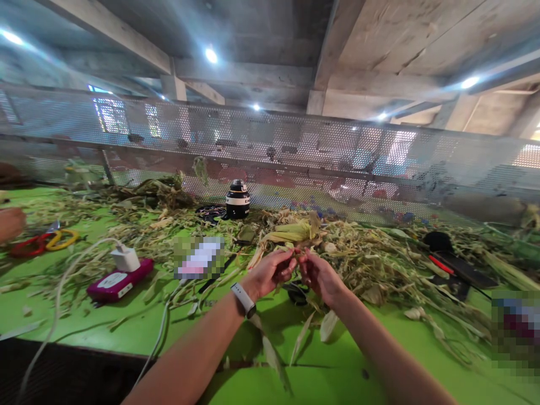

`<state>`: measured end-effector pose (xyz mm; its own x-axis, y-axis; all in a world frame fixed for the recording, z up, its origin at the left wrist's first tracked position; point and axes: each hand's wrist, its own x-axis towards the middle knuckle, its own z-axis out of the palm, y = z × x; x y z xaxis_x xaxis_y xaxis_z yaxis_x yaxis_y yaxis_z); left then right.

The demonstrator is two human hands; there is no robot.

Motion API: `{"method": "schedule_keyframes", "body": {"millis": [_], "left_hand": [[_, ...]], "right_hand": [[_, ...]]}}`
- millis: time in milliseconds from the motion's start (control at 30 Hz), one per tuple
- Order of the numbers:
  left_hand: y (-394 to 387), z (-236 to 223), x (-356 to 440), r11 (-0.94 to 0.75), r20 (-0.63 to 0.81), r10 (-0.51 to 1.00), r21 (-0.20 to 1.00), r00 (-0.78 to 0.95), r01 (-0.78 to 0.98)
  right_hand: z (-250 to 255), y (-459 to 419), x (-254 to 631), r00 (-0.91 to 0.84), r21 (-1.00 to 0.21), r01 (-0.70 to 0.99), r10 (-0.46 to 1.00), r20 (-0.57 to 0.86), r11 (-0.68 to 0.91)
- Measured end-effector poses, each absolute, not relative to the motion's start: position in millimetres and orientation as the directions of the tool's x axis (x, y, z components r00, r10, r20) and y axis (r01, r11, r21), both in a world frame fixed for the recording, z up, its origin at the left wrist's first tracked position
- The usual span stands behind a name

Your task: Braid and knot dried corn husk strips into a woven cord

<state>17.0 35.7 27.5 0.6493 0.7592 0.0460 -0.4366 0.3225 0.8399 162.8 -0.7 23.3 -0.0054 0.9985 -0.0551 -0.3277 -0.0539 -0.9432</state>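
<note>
My left hand (274,273), with a pale watch strap (243,299) on the wrist, is held just above the table, its fingers pinched. My right hand (319,277) faces it, also closed, and the fingertips of both nearly meet. Between them is a small piece of what looks like corn husk, mostly hidden by the fingers. Right behind the hands lies a yellow-green bundle of corn husk (291,232). Under them, partly covered, rest black loops (296,293) that look like scissor handles. Loose husk strips (272,354) lie below my wrists.
Dried husks (363,259) are heaped across the green table (236,388). Around them are a black bottle (238,199), a phone (200,257) on a cable, a magenta power bank (120,279) with a white plug, and red-and-yellow scissors (46,242) near another person's hand (12,224).
</note>
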Motion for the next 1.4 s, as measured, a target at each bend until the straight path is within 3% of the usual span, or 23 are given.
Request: {"method": "schedule_keyframes", "body": {"millis": [167, 367, 867, 1000, 1400], "left_hand": [[33.7, 22.9, 19.6, 0.147, 0.116, 0.801, 0.913, 0.587, -0.382], [32.8, 19.9, 22.9, -0.195, 0.306, 0.808, 0.945, 0.503, -0.262], [24.5, 26.1, 21.7, -0.161, 0.25, 0.792, 0.965, 0.558, -0.205], [22.7, 29.4, 21.5, -0.163, 0.265, 0.803, 0.959, 0.533, -0.231], [33.7, 30.3, 17.4, -0.185, 0.27, 0.869, 0.954, 0.414, -0.235]], "right_hand": [[26.6, -3.3, 156.7, 0.092, -0.931, -0.365, 0.994, -0.058, -0.02], [26.2, -5.8, 150.5, 0.171, -0.985, -0.083, 0.976, 0.132, 0.148], [24.4, -12.0, 149.5, 0.185, -0.962, 0.114, 0.946, 0.267, 0.249], [23.8, -11.8, 149.3, 0.211, -0.936, 0.143, 0.914, 0.346, 0.321], [21.1, -9.1, 151.3, 0.219, -0.926, 0.197, 0.906, 0.363, 0.323]]}}
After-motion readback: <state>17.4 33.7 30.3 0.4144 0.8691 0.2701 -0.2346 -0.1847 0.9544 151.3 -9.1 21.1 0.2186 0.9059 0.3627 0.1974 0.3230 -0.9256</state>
